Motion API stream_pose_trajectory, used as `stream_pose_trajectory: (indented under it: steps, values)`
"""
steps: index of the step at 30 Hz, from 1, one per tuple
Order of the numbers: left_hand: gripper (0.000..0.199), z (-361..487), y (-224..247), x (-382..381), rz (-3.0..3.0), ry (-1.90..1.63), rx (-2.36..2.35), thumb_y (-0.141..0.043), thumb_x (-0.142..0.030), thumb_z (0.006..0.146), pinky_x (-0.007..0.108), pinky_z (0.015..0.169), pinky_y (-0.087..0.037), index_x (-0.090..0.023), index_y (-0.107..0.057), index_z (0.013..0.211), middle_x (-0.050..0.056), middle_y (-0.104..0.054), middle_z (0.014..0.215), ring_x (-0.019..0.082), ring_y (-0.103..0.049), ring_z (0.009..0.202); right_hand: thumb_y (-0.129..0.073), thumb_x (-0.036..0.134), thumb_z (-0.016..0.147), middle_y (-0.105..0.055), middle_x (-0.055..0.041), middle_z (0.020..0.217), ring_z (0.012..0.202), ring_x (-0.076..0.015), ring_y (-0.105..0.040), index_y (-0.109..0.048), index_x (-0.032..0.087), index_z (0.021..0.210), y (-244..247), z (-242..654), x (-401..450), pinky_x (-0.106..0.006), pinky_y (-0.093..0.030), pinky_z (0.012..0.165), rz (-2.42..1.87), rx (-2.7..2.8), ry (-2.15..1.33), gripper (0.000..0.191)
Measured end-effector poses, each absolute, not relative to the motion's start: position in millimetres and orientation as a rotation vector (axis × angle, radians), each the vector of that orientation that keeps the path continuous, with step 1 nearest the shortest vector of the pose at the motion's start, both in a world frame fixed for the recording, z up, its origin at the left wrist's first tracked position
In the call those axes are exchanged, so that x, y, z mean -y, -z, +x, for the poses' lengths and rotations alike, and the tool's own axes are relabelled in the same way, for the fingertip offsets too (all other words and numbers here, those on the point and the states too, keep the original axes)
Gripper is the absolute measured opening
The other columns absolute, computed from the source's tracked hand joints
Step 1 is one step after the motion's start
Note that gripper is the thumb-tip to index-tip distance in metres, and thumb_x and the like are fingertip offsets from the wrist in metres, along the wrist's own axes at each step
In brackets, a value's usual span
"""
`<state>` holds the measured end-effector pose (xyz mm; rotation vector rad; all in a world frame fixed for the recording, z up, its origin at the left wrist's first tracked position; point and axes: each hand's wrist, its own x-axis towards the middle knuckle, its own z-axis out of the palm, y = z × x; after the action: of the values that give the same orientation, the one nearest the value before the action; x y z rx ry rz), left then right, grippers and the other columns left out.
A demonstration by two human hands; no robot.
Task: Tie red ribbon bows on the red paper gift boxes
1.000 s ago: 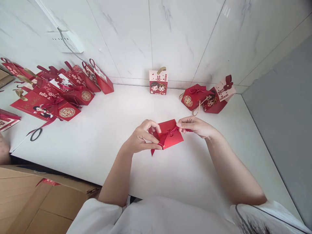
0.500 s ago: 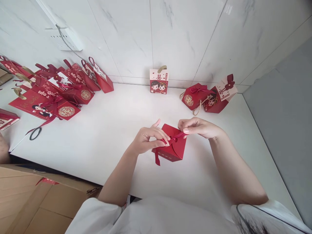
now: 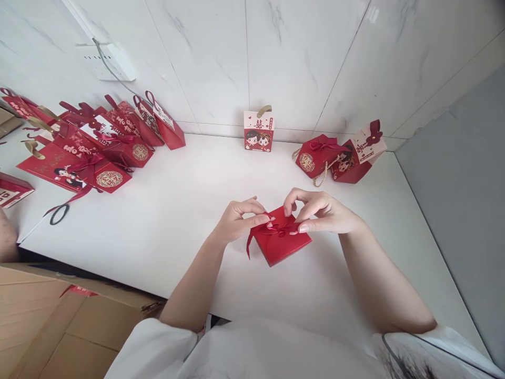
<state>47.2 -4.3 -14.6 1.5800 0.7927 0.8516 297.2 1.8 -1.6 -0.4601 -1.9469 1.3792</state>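
A red gift box (image 3: 282,248) sits on the white table in front of me, turned with one corner toward me. Across its top runs a dark red ribbon (image 3: 281,230), crossed or looped at the middle of the lid, with a loose tail hanging at the left. My left hand (image 3: 241,218) pinches the ribbon's left part between thumb and fingers. From the right, my right hand (image 3: 319,211) pinches the other part between thumb and a finger, its index finger bent over the box's far edge. Whether a knot lies under the ribbon I cannot tell.
Several red gift boxes (image 3: 112,176) crowd the table's left side, a black ring (image 3: 60,214) near them. A picture box (image 3: 258,131) stands by the wall; two more boxes (image 3: 317,155) stand at right. Cardboard (image 3: 90,326) lies below the left edge; another person's arm (image 3: 8,239) shows there.
The gift box has turned, bringing a corner toward me. Both hands have shifted slightly with the ribbon, which is now bunched in a loop over the lid. The ribbon tail has swung left.
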Motion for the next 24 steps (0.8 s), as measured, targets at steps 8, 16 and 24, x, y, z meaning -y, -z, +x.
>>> stream_pose_trajectory:
  steps: [8, 16, 24]
  values:
    - [0.015, 47, 19, 2, 1.430, -0.960, -0.749, -0.066, -0.034, 0.085, 0.044, 0.119, -0.024, -0.026, -0.078, 0.084, 0.003, -0.076, 0.096, 0.017, -0.068, 0.094, -0.068, 0.025, 0.085, -0.073, -0.0066, 0.100, 0.097, -0.0200, -0.062, -0.078, 0.025, 0.085, 13, 283, -5, -0.044, -0.038, 0.103, -0.308, 1.969, -1.434, 0.010]
    - [0.018, 42, 21, 3, 1.454, -0.991, -0.614, -0.066, -0.038, 0.084, 0.048, 0.121, -0.016, -0.027, -0.079, 0.088, 0.006, -0.076, 0.098, 0.024, -0.060, 0.117, -0.062, 0.033, 0.090, -0.076, -0.0027, 0.096, 0.100, -0.0190, -0.067, -0.077, 0.026, 0.088, 16, 281, -7, -0.046, -0.013, 0.118, -0.530, 1.915, -1.468, 0.017]
    - [0.026, 29, 8, 2, 1.660, -0.946, -0.758, -0.061, -0.036, 0.084, 0.043, 0.104, -0.039, -0.018, -0.063, 0.065, 0.008, -0.067, 0.099, 0.020, -0.060, 0.097, -0.058, 0.042, 0.090, -0.074, -0.0021, 0.091, 0.092, -0.0179, -0.066, -0.073, 0.022, 0.082, 15, 280, -7, -0.046, -0.014, 0.118, -0.717, 1.838, -1.470, 0.026]
